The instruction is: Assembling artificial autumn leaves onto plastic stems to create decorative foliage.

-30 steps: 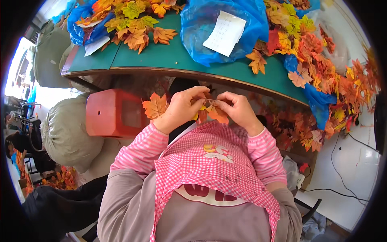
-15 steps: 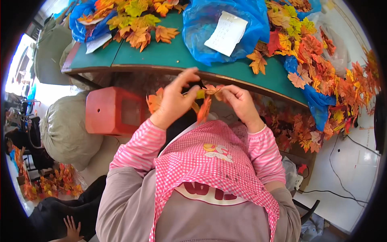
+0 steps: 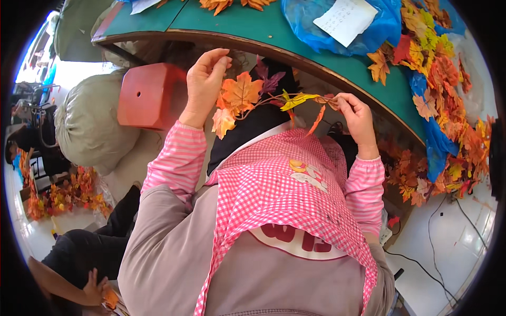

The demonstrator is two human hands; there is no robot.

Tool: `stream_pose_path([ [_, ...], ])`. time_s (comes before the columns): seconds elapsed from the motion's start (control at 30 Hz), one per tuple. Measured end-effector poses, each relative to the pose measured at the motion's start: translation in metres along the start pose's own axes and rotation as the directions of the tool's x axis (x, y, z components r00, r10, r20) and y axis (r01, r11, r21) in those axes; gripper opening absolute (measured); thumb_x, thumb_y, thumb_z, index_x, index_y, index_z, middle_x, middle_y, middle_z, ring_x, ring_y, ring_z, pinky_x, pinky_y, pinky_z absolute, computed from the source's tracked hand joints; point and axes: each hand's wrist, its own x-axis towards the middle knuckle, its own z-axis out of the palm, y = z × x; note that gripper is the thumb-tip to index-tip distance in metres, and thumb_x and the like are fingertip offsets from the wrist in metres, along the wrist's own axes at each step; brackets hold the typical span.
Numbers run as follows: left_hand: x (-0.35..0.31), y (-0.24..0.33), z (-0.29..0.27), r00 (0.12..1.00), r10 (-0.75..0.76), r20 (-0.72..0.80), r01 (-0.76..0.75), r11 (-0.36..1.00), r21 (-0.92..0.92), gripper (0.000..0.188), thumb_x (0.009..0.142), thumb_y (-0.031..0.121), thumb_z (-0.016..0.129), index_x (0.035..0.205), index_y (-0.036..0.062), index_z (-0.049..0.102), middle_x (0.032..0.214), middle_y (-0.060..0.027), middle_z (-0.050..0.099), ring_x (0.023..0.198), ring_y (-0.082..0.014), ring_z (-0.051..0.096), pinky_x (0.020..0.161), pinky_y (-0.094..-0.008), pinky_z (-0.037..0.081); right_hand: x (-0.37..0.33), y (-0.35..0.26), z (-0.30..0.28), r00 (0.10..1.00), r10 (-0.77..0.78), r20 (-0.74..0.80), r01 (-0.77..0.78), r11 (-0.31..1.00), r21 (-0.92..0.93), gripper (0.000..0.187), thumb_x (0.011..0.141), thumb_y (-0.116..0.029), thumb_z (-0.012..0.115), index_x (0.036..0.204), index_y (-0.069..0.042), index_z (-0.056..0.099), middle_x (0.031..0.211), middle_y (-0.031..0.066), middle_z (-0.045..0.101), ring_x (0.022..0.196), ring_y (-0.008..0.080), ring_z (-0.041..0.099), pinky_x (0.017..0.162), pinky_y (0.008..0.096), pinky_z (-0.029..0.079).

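My right hand [image 3: 357, 118] pinches the stem end of an artificial leaf garland [image 3: 271, 98] in front of the apron. Thin brown stems stretch leftward from those fingers, bearing a yellow leaf, narrow orange leaves and dark purple ones. At the far end a large orange maple leaf [image 3: 241, 92] and a paler one lie close beside my left hand [image 3: 204, 79]. That hand is raised, fingers curled toward the thumb in a pinch; anything between the tips is too small to make out.
A green table [image 3: 226, 29] curves across the front, carrying a blue plastic bag [image 3: 295, 26] with a paper note [image 3: 345, 22]. Leaf garlands [image 3: 448, 105] heap up at right. Left are a red stool [image 3: 142, 95], a stuffed sack [image 3: 89, 126] and another person's hand [image 3: 95, 287]. Cables cross the floor.
My hands have moved apart, the left going left and the right going right. The garland, earlier bunched between them, now stretches out from my right hand. The view has shifted.
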Motion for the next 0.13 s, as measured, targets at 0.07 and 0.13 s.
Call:
stream_pose_path([
  [0.07, 0.001, -0.0035, -0.004, 1.0, 0.002, 0.004, -0.002, 1.0, 0.023, 0.021, 0.093, 0.006, 0.058, 0.113, 0.0031, 0.063, 0.096, -0.0032, 0.068, 0.086, -0.0089, 0.063, 0.072, -0.0214, 0.049, 0.0002, -0.001, 0.001, 1.0, 0.021, 0.009, -0.022, 1.0, 0.016, 0.017, 0.095, -0.013, 0.057, 0.099, 0.001, 0.065, 0.085, -0.0014, 0.064, 0.079, 0.0049, 0.057, 0.073, 0.0205, 0.046],
  [0.13, 0.002, -0.0053, -0.0078, 1.0, 0.017, 0.013, -0.017, 0.999, 0.035, 0.022, 0.095, 0.009, 0.057, 0.115, 0.0031, 0.063, 0.099, -0.0036, 0.067, 0.088, -0.0102, 0.063, 0.072, -0.0216, 0.048, -0.0002, 0.0006, -0.0013, 0.999, 0.043, 0.019, -0.043, 0.999, -0.007, 0.018, 0.096, -0.014, 0.056, 0.102, 0.0, 0.066, 0.088, -0.0013, 0.065, 0.083, 0.0043, 0.058, 0.076, 0.0194, 0.046],
])
